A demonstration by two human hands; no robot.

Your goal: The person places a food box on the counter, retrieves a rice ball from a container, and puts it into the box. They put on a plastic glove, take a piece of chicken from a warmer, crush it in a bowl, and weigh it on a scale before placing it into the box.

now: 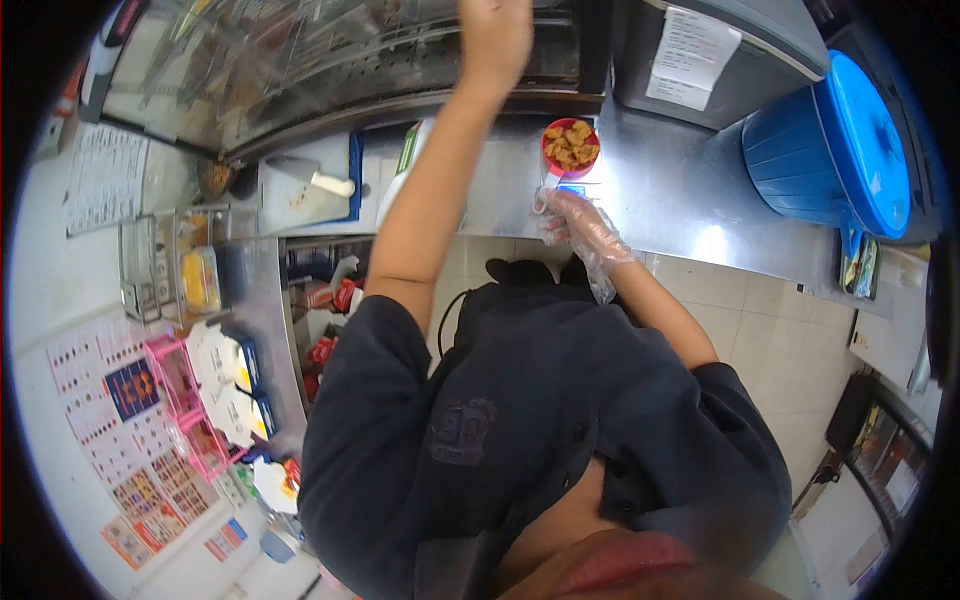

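Note:
My left hand [497, 35] is bare and raised in front of the glass display cabinet [300, 75]. The top edge of the view cuts off its fingers, so what it grips, if anything, is hidden. A clear plastic glove covers my right hand [575, 215], which is low at the counter's front edge. Its fingers are curled around a thin silver-coloured handle [549, 186]; the kind of utensil cannot be made out. Just beyond it on the steel counter stands a red cup [547, 160] filled with golden-brown fried pieces [571, 145].
To the right are a grey appliance [640, 60] with paper taped on and a blue lidded bin [800, 150]. A white cutting board [295, 200] carries a knife with a white handle [333, 184] at the left. Pink-framed racks [180, 375] and posters line the left wall.

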